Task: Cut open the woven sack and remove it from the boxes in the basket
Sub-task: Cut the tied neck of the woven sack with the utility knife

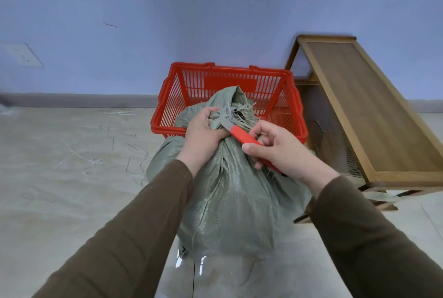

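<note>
Centrally in the frame, a green woven sack (230, 201) stands on the floor (60, 177), its gathered neck leaning over the near rim of a red plastic basket (290, 96). No readable writing shows. The left hand (203, 134) is clenched around the bunched neck; the right hand (280, 151) grips a red-handled knife (239, 135), its blade at the frayed tie. What the sack contains is hidden.

No writing, label, brand, number or sign could be read anywhere in the view.
</note>
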The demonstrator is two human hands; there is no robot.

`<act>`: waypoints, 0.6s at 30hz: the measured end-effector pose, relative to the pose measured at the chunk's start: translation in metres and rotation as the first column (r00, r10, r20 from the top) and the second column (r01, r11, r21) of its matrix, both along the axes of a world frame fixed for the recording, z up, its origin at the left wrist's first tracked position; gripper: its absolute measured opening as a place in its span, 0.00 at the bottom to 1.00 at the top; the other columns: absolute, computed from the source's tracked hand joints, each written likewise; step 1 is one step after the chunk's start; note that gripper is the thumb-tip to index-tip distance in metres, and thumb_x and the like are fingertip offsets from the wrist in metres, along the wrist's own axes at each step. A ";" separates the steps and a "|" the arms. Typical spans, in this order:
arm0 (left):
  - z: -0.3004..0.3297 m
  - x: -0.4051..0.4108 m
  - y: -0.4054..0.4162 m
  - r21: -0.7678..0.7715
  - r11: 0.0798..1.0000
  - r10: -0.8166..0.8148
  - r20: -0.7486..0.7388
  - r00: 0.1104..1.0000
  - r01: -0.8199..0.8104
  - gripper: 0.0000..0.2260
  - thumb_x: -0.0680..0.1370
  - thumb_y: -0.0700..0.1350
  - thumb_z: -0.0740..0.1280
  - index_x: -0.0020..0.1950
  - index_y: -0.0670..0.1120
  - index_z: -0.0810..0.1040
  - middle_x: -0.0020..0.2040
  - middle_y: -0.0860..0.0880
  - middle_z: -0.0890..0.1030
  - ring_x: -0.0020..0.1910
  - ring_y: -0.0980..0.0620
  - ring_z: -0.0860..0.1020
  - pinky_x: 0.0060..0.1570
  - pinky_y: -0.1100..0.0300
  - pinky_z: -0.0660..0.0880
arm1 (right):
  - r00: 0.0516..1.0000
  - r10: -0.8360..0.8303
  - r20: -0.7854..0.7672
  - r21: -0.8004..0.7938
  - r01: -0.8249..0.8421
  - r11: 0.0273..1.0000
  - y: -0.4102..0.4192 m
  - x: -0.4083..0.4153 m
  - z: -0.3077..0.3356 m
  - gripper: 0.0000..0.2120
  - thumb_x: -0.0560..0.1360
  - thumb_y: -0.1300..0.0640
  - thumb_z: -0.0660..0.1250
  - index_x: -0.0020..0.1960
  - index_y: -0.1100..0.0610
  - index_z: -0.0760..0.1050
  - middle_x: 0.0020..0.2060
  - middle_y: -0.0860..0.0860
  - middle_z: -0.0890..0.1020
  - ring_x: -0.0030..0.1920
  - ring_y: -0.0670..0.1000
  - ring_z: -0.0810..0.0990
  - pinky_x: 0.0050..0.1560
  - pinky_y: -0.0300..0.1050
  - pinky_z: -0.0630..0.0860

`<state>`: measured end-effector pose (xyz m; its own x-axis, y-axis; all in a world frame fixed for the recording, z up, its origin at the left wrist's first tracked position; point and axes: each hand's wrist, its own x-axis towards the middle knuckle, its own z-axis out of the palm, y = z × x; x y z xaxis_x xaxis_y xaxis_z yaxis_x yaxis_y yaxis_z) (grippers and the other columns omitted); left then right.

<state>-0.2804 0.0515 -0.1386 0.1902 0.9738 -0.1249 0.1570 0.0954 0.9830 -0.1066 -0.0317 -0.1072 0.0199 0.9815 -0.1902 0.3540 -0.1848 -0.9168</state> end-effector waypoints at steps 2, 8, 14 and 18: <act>0.000 0.001 -0.001 0.002 1.000 0.003 0.000 1.000 -0.003 0.25 0.73 0.33 0.78 0.67 0.43 0.76 0.59 0.46 0.86 0.58 0.50 0.85 0.65 0.48 0.79 | 1.000 -0.013 0.023 -0.037 0.014 0.999 -0.001 -0.002 -0.001 0.10 0.77 0.59 0.75 0.51 0.61 0.74 0.34 0.57 0.82 0.27 0.52 0.81 0.24 0.38 0.69; 0.000 0.001 -0.002 0.008 1.000 0.010 -0.014 1.000 -0.010 0.25 0.73 0.34 0.79 0.67 0.45 0.76 0.60 0.47 0.86 0.59 0.50 0.84 0.66 0.48 0.79 | 0.999 -0.035 0.033 -0.058 0.037 0.998 0.000 -0.004 -0.003 0.09 0.78 0.58 0.74 0.51 0.59 0.75 0.32 0.54 0.83 0.26 0.50 0.78 0.23 0.36 0.70; -0.002 0.000 -0.002 0.022 0.999 0.027 -0.029 0.999 -0.026 0.23 0.74 0.34 0.77 0.65 0.47 0.76 0.60 0.44 0.85 0.61 0.45 0.84 0.67 0.43 0.78 | 1.000 -0.020 0.014 -0.091 0.021 0.996 -0.001 0.001 0.000 0.02 0.81 0.55 0.71 0.53 0.52 0.80 0.31 0.51 0.82 0.24 0.46 0.75 0.24 0.37 0.68; -0.002 0.001 -0.001 0.020 0.999 0.034 -0.049 0.998 -0.033 0.25 0.73 0.33 0.77 0.68 0.45 0.77 0.59 0.45 0.86 0.58 0.48 0.85 0.66 0.44 0.79 | 0.994 0.055 0.099 -0.064 -0.049 0.997 -0.002 -0.007 0.002 0.03 0.81 0.56 0.70 0.55 0.54 0.80 0.31 0.50 0.81 0.23 0.45 0.74 0.24 0.34 0.69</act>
<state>-0.2790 0.0503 -0.1410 0.1516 0.9818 -0.1143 0.2027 0.0823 0.9758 -0.1136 -0.0334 -0.1047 -0.0085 0.9682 -0.2501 0.4545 -0.2191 -0.8634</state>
